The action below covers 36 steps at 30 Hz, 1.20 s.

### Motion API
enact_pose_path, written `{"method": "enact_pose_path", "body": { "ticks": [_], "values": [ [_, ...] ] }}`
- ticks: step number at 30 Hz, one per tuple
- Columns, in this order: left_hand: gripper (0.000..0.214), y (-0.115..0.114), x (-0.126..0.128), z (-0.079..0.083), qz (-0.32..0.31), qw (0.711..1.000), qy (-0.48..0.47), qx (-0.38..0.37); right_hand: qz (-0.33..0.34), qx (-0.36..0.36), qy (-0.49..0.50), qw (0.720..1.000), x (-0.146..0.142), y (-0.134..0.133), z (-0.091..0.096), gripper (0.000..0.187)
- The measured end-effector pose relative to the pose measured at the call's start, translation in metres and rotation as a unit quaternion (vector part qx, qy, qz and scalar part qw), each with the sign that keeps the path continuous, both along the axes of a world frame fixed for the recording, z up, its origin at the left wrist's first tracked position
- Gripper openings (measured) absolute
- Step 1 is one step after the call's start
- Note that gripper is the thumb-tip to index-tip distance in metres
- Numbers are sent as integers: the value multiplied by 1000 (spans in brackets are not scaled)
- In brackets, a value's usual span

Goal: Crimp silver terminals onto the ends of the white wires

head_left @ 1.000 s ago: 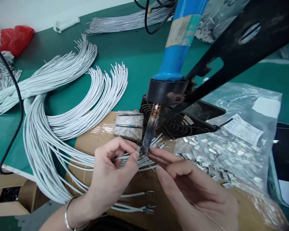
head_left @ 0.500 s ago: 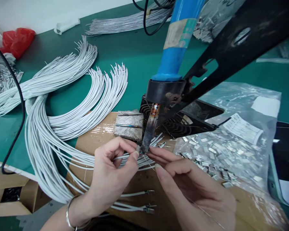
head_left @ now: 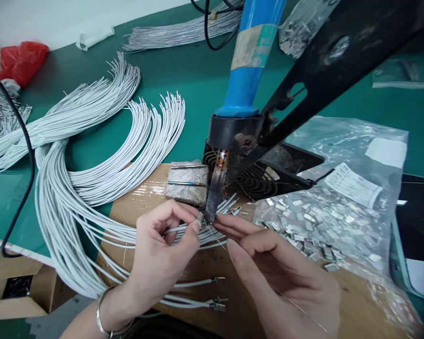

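My left hand (head_left: 167,249) is closed, pinching the end of a white cable (head_left: 175,230) between thumb and index finger, right at the tip of the soldering iron (head_left: 215,193). What sits at the cable's end is too small and covered by fingertips to make out. My right hand (head_left: 275,268) is closed on a thin solder wire (head_left: 300,308), which runs through the fingers up toward the iron's tip. Its index fingertip lies just right of that tip. The iron has a blue handle and is clamped in a black bracket (head_left: 304,89), pointing down.
Bundled white cables (head_left: 85,188) curve across the left. Cables with metal connectors (head_left: 219,306) lie at the front. A metal-wrapped block (head_left: 187,181) and a black fan (head_left: 257,181) stand behind the tip. A plastic bag of small metal connectors (head_left: 325,212) lies right, beside a phone-like device (head_left: 419,226).
The whole view has shifted slightly, so everything sits a little further left. Both hands keep their grip at the iron's tip, with no other clear change.
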<state>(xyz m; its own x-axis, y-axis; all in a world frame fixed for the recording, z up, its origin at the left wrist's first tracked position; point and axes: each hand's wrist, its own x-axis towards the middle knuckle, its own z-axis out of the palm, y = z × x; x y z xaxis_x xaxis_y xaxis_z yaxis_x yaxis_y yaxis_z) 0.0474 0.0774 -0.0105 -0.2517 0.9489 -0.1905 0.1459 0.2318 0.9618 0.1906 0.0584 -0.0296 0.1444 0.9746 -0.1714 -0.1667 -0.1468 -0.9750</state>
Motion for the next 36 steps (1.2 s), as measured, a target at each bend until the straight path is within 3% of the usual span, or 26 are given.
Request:
{"method": "enact_pose_path", "body": {
  "ticks": [7, 11, 17, 36],
  "values": [
    [12, 5, 2, 7, -7, 1000, 10, -14, 8, -1, 4, 1000, -2, -1, 1, 24],
    [12, 0, 1, 3, -4, 1000, 9, -9, -25, -28, 7, 999, -4, -2, 2, 24],
    [10, -6, 1, -6, 6, 1000, 10, 0, 12, 12, -6, 1000, 1, 1, -3, 24],
    [10, 2, 1, 5, -3, 999, 33, 9, 16, 59, -23, 998, 2, 1, -7, 22]
  ]
}}
